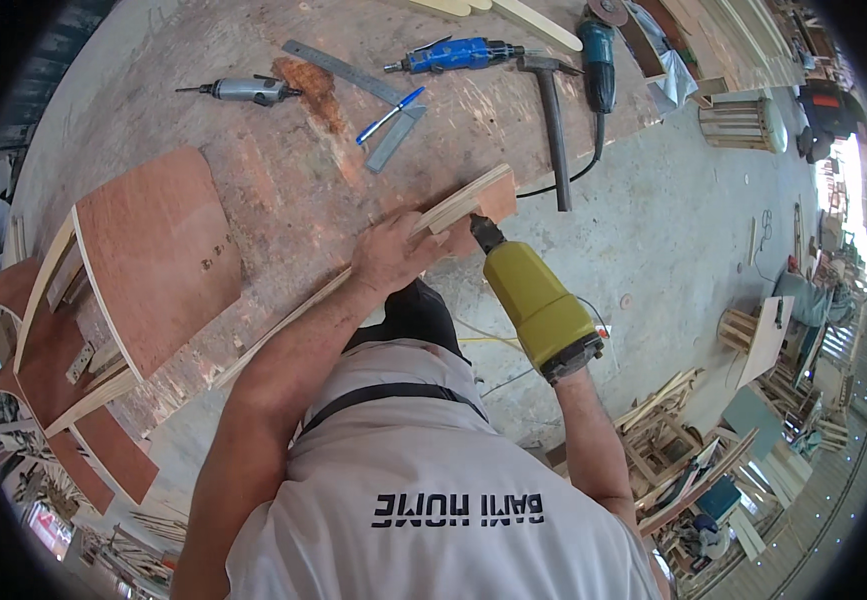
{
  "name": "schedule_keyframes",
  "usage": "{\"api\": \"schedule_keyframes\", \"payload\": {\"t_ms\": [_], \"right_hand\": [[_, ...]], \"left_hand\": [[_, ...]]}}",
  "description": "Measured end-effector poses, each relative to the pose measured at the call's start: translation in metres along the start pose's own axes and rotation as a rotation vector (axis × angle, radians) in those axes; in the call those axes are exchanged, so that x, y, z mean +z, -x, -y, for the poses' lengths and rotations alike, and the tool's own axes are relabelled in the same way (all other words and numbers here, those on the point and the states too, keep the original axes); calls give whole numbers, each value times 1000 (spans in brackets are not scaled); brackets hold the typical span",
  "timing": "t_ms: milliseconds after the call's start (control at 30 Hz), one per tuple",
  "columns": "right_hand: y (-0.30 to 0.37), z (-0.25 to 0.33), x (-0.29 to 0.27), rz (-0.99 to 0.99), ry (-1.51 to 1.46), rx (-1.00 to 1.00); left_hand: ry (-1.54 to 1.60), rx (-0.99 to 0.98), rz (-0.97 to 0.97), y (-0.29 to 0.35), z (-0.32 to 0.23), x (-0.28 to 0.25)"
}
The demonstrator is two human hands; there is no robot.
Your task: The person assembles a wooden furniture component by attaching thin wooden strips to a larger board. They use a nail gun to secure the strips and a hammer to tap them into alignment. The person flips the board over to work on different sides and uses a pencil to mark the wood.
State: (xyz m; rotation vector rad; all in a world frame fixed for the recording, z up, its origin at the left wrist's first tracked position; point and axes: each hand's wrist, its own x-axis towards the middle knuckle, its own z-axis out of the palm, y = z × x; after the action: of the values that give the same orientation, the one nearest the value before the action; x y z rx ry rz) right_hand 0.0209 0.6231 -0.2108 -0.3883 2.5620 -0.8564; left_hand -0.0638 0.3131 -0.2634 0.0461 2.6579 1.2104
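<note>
My left hand (391,250) grips a curved wooden piece (498,190) at the table's near edge, its fingers wrapped over the layered wood. In my right hand (570,380) is a yellow-green nail gun (538,305); the gun's body hides most of that hand and its fingers. The gun's dark nose meets the side of the wooden piece near its right end, just right of my left fingers. Whether the nose presses on the wood or only sits close, I cannot tell.
On the worktable (283,215) lie a grey air tool (250,91), a try square (343,72), a pen (390,115), a blue air screwdriver (458,55), a hammer (553,130) and an angle grinder (599,70). Left stands a curved plywood frame (158,250). Wood scraps (653,420) lie right.
</note>
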Motion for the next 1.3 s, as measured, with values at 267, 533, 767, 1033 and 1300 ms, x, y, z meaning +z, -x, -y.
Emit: {"api": "schedule_keyframes", "payload": {"t_ms": [267,533,767,1033,1300], "right_hand": [[35,1,37,-243,-391,82],[18,25,35,-234,-292,-38],[14,17,47,-242,-92,-66],[15,3,64,-244,-551,196],[4,34,27,-208,-153,-87]], "left_hand": [[89,58,-49,-5,-9,-7],[175,70,-79,-2,0,-5],[103,155,-89,0,-9,-12],[194,19,-45,-1,-5,-9],[184,28,-31,-8,10,-4]]}}
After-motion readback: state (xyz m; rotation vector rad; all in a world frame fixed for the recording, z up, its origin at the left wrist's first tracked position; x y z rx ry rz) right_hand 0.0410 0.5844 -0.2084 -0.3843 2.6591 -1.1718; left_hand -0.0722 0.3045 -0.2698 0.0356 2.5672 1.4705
